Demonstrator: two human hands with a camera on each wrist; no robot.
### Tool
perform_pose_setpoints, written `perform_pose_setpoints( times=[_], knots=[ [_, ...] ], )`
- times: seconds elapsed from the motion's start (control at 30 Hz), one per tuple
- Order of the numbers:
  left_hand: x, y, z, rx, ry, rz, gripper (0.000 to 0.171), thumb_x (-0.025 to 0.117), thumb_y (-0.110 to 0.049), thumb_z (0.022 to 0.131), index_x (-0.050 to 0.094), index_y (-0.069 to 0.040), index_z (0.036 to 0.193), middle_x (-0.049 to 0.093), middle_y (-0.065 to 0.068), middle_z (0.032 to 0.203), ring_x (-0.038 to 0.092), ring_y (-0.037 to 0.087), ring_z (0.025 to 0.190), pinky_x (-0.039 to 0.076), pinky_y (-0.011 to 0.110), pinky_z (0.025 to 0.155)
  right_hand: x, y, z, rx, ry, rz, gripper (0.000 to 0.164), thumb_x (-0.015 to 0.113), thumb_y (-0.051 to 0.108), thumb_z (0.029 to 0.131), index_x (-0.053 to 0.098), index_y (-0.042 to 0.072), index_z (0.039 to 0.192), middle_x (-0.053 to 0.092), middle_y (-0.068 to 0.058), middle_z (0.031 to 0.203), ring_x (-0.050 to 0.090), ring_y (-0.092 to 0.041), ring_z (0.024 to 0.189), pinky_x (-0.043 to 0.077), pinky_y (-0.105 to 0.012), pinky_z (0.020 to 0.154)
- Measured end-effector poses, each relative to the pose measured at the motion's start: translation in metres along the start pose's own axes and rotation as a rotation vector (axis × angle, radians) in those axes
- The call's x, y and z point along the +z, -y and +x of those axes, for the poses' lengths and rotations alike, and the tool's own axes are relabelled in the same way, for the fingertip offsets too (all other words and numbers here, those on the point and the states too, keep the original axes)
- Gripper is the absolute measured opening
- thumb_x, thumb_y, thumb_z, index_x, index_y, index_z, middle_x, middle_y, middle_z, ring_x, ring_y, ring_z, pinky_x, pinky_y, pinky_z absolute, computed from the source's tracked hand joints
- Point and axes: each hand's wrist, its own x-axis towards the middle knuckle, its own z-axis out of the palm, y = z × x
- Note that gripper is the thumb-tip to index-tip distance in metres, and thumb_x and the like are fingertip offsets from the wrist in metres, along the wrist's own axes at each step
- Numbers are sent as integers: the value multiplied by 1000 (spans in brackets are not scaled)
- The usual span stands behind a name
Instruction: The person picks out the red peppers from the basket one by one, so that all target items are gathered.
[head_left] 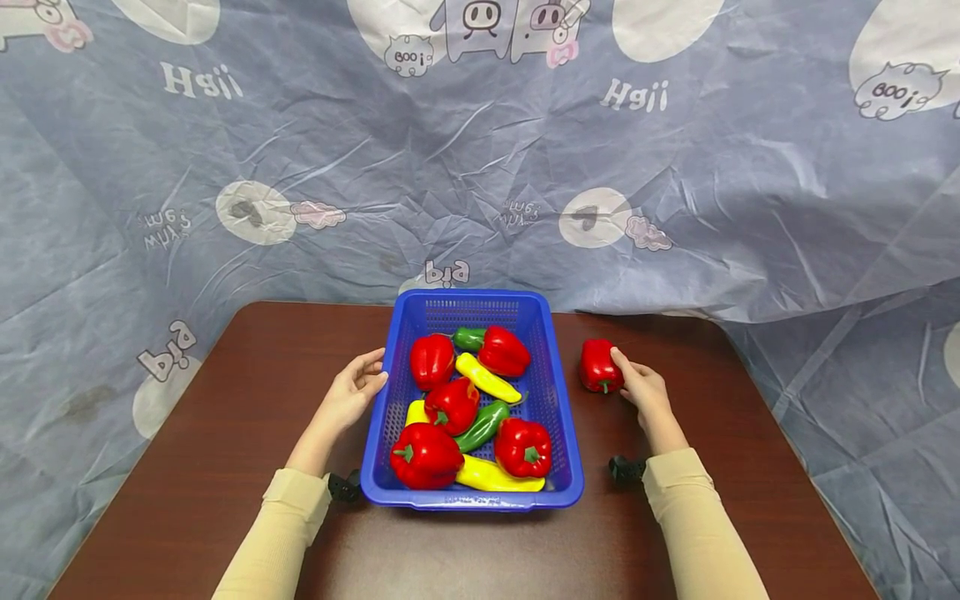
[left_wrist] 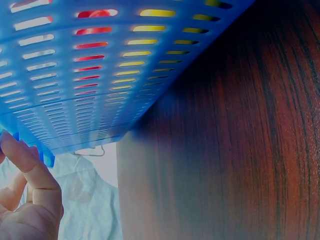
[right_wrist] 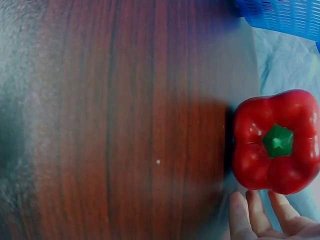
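Note:
A blue plastic basket (head_left: 564, 400) stands on the table, holding several red bell peppers (head_left: 426, 456), long yellow peppers (head_left: 487, 379) and green peppers (head_left: 483, 427). At its left rim is my left hand (head_left: 352, 398), thumb and bent fingers pinching the edge; the left wrist view shows the fingers (left_wrist: 37, 170) at the rim beside the slotted wall. To the right of the basket sits another red bell pepper (head_left: 597, 365), its green stem facing me. My right hand (head_left: 642, 392) touches its right side, and the fingertips (right_wrist: 255, 205) meet its edge in the right wrist view.
The dark brown wooden table (head_left: 225, 450) reaches back to a grey-blue printed cloth (head_left: 480, 167) hanging behind it. Black straps (head_left: 627, 469) sit at both wrists, close to the basket's sides.

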Motion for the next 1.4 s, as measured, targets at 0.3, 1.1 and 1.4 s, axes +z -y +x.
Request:
perform_pose_setpoints(
  times=[0.3, 1.1, 1.4],
  knots=[
    [1, -1, 0, -2, 2, -2, 52, 55, -9, 100, 39, -1, 148, 52, 25, 130, 60, 12, 102, 48, 12, 81, -6, 19, -5, -40, -22, -45, 92, 52, 66, 90, 32, 1, 152, 31, -20, 157, 36, -33, 140, 33, -47, 115],
    [-2, -1, 1, -25, 18, -9, 53, 56, -9, 99, 39, -2, 148, 52, 23, 129, 61, 12, 100, 51, 15, 78, 26, 126, -50, -334, 35, -18, 83, 63, 53, 90, 30, 12, 154, 33, -9, 158, 31, -25, 146, 28, -44, 119],
    [-2, -1, 1, -12, 14, -14, 52, 56, -8, 99, 39, 0, 148, 52, 24, 128, 60, 9, 99, 49, 13, 79, 55, 133, -57, -456, 67, -59, 82, 72, 41, 87, 32, 11, 152, 35, -6, 157, 31, -25, 147, 32, -43, 117]
  ],
)
